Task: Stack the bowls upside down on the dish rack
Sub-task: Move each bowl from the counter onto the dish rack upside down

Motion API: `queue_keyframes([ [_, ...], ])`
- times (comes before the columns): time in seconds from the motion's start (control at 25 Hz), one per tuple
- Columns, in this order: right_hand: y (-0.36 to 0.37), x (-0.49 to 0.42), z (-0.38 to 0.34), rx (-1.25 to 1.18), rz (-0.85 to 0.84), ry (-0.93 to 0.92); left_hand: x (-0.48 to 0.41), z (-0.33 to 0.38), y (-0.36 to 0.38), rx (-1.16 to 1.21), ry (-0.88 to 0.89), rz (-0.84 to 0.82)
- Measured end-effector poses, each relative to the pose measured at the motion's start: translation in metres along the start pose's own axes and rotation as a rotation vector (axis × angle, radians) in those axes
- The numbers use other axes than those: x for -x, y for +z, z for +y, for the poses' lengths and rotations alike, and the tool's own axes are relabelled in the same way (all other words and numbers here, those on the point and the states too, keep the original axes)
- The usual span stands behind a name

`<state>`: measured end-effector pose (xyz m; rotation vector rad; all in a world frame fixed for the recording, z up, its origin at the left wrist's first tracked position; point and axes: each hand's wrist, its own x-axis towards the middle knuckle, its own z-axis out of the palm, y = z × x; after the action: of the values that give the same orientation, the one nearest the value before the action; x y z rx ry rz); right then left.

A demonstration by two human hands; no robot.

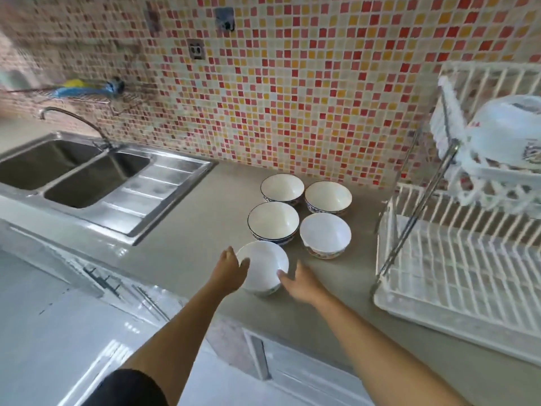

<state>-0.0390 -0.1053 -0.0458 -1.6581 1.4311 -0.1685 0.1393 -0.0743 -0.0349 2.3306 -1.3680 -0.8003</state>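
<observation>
Both hands (231,271) (298,281) flank the nearest bowl (263,266).

both bare forearms reach forward, converging toward twelve o'clock. the left hand (229,272) is cupped with its thumb pointing to two o'clock. the right hand (301,281) is spread, its fingers (283,273) pointing to ten o'clock.

Your beige countertop (190,247) carries five upright bowls (273,222) clustered together, a white dish rack (456,276) to their right, and a steel sink (96,177) set in at left.
</observation>
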Motion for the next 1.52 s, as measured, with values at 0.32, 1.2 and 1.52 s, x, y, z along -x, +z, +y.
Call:
queue_keyframes([
  [0.32, 0.040, -0.019, -0.002, -0.205, 0.140, 0.003, -0.011, -0.018, 0.010, 0.031, -0.038, -0.076],
  [1.2, -0.324, 0.202, -0.082, -0.339, 0.715, -0.727, 0.096, 0.336, -0.136, 0.898, 1.006, -0.259],
  [1.52, -0.429, 0.199, 0.001, -0.116, 0.564, -0.489, 0.076, 0.423, -0.094, 0.580, 1.099, -0.366],
])
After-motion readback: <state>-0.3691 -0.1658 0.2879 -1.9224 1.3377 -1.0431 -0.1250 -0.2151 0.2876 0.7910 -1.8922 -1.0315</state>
